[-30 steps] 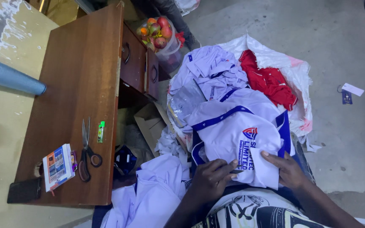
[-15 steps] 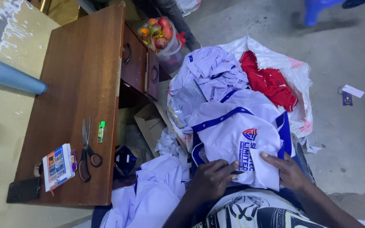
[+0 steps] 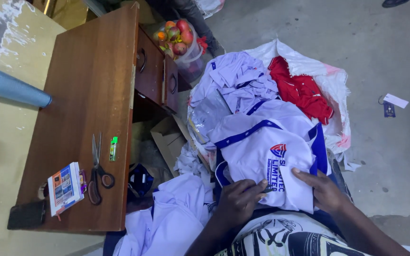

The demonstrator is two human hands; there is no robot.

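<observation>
Holding steady since a second ago: left hand (image 3: pixel 237 201) curled, pinching hem of white shirt (image 3: pixel 266 163) on lap; right hand (image 3: pixel 323 189) flat, fingers together, pressing fold. No shift, so work on garment continues. Scissors (image 3: pixel 97 170) untouched on counter (image 3: pixel 86 95).

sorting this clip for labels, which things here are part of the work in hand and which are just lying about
In hand: left hand and right hand on the white shirt with blue trim; pile of white shirts behind it.

Lying about: scissors, green lighter, small booklet, bag of fruit, red garment.
</observation>
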